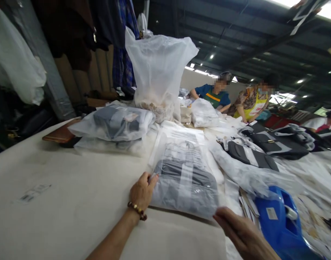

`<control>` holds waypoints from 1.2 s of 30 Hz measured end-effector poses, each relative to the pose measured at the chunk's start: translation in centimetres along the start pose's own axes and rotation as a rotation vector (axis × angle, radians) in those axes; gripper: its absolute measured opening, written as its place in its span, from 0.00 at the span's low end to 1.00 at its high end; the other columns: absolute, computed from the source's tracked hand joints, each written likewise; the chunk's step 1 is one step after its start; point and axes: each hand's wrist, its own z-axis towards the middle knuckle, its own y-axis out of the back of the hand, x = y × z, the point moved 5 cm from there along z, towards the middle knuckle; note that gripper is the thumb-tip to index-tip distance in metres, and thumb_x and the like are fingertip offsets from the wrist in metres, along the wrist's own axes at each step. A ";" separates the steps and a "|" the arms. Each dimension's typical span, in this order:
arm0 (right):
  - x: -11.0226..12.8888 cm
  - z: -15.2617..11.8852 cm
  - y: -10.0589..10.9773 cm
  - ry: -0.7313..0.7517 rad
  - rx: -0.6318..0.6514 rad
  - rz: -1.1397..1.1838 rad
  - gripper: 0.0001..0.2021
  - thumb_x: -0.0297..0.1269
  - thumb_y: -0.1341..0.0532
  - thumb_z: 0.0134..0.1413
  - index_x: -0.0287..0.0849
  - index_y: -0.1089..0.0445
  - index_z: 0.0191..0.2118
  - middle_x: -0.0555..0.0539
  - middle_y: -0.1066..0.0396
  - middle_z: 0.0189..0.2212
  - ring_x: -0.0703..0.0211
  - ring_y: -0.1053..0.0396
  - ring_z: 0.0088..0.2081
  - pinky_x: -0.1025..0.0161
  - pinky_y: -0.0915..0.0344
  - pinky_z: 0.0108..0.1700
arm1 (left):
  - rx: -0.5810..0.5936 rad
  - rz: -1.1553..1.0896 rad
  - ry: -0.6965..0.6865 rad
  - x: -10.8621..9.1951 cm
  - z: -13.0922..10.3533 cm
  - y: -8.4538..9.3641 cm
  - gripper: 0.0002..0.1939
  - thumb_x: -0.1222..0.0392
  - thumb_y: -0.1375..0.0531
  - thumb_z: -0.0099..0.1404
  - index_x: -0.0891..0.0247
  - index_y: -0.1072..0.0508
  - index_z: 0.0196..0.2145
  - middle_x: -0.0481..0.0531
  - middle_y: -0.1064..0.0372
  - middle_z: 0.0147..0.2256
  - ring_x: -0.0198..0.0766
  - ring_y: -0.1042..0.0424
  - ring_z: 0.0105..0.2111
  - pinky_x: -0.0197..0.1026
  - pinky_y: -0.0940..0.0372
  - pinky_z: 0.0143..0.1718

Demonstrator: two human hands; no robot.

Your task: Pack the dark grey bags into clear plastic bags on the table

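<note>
A dark handbag in a clear plastic bag lies flat on the pale table in front of me, with a whitish strip across its middle. My left hand, wearing a beaded bracelet, has its thumb and fingers closed on the left edge of the plastic. At the near right corner, my right hand pinches the plastic between thumb and fingers. A printed white sheet shows at the far end of the package.
Stacked plastic-wrapped bags sit back left, beside a brown wallet-like item. A large translucent sack stands behind. On the right are a blue plastic container and dark grey bags. Two people work at the far side.
</note>
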 end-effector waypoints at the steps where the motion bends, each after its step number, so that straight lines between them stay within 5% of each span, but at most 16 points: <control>1: 2.5 2.4 -0.1 0.095 0.075 -0.047 0.16 0.45 0.54 0.60 0.45 0.35 0.28 0.51 0.35 0.20 0.63 0.37 0.23 0.67 0.42 0.27 | 0.000 -0.003 -0.003 0.0 0.0 0.0 0.11 0.51 0.50 0.66 0.59 0.36 0.30 0.48 0.30 0.29 0.38 0.31 0.30 0.36 0.47 0.30; 3: 6.3 6.6 -0.5 0.247 0.208 -0.131 0.16 0.42 0.54 0.62 0.43 0.38 0.27 0.52 0.37 0.21 0.65 0.41 0.22 0.68 0.46 0.26 | -0.004 -0.013 -0.008 -0.1 0.0 0.1 0.12 0.51 0.50 0.66 0.59 0.36 0.30 0.48 0.30 0.28 0.38 0.31 0.30 0.36 0.48 0.29; 6: 9.0 11.6 -2.0 0.346 0.311 -0.263 0.12 0.38 0.50 0.60 0.43 0.35 0.29 0.52 0.37 0.20 0.65 0.41 0.22 0.68 0.48 0.26 | -0.010 -0.028 -0.020 0.0 0.0 0.1 0.11 0.52 0.50 0.66 0.59 0.36 0.30 0.48 0.30 0.29 0.38 0.31 0.30 0.36 0.48 0.29; 11: 8.4 16.2 -4.6 0.266 0.275 -0.346 0.08 0.31 0.44 0.53 0.43 0.32 0.25 0.52 0.37 0.17 0.65 0.41 0.20 0.67 0.53 0.23 | -0.009 -0.024 -0.018 0.2 0.0 -0.1 0.11 0.51 0.50 0.66 0.59 0.36 0.31 0.49 0.29 0.31 0.37 0.30 0.31 0.37 0.48 0.29; 17: 7.5 17.6 -5.0 0.062 0.206 -0.337 0.07 0.35 0.36 0.42 0.43 0.30 0.18 0.52 0.33 0.16 0.62 0.34 0.22 0.69 0.50 0.21 | 0.014 -0.004 0.009 0.2 0.1 -0.4 0.11 0.51 0.51 0.67 0.59 0.36 0.31 0.50 0.29 0.32 0.39 0.30 0.34 0.37 0.50 0.28; 22: 7.1 17.2 -2.8 -0.065 0.027 -0.380 0.12 0.45 0.33 0.37 0.41 0.29 0.20 0.46 0.30 0.18 0.53 0.30 0.24 0.65 0.43 0.23 | 0.030 -0.009 0.008 0.1 0.1 -0.4 0.12 0.53 0.52 0.67 0.59 0.38 0.29 0.51 0.29 0.30 0.40 0.30 0.32 0.37 0.50 0.28; 26: 7.3 14.3 -3.6 -0.049 -0.196 -0.393 0.11 0.38 0.45 0.55 0.38 0.28 0.33 0.38 0.26 0.31 0.48 0.28 0.35 0.56 0.35 0.35 | 0.049 -0.027 0.008 0.3 0.2 -0.5 0.13 0.53 0.54 0.67 0.58 0.39 0.28 0.50 0.30 0.28 0.41 0.31 0.30 0.38 0.49 0.29; 28: 7.9 12.3 -6.4 0.120 -0.266 -0.358 0.12 0.32 0.49 0.58 0.42 0.29 0.40 0.41 0.26 0.40 0.51 0.30 0.43 0.56 0.36 0.45 | 0.064 -0.043 -0.001 0.3 0.2 -0.6 0.13 0.53 0.55 0.67 0.58 0.39 0.28 0.50 0.30 0.28 0.41 0.31 0.30 0.37 0.48 0.29; 31: 8.7 8.3 -10.8 0.676 -0.425 -0.206 0.15 0.35 0.47 0.56 0.42 0.31 0.47 0.43 0.26 0.42 0.49 0.30 0.46 0.54 0.33 0.46 | 0.101 -0.065 -0.018 0.4 0.3 -0.5 0.13 0.54 0.56 0.67 0.57 0.39 0.28 0.49 0.31 0.29 0.40 0.32 0.31 0.37 0.47 0.31; 33: 6.2 6.9 -12.0 0.651 -0.374 0.000 0.11 0.39 0.44 0.54 0.51 0.28 0.41 0.51 0.23 0.37 0.56 0.27 0.39 0.63 0.31 0.42 | 0.127 -0.079 -0.020 0.4 0.4 -0.3 0.13 0.55 0.56 0.67 0.57 0.39 0.27 0.49 0.32 0.28 0.40 0.32 0.31 0.37 0.46 0.32; 36: 0.7 5.5 -9.2 0.415 -0.445 0.150 0.08 0.42 0.42 0.53 0.53 0.26 0.35 0.54 0.23 0.32 0.58 0.26 0.37 0.66 0.32 0.41 | 0.170 -0.128 -0.008 0.1 1.0 0.2 0.14 0.54 0.53 0.66 0.59 0.38 0.24 0.48 0.34 0.25 0.40 0.34 0.29 0.38 0.47 0.32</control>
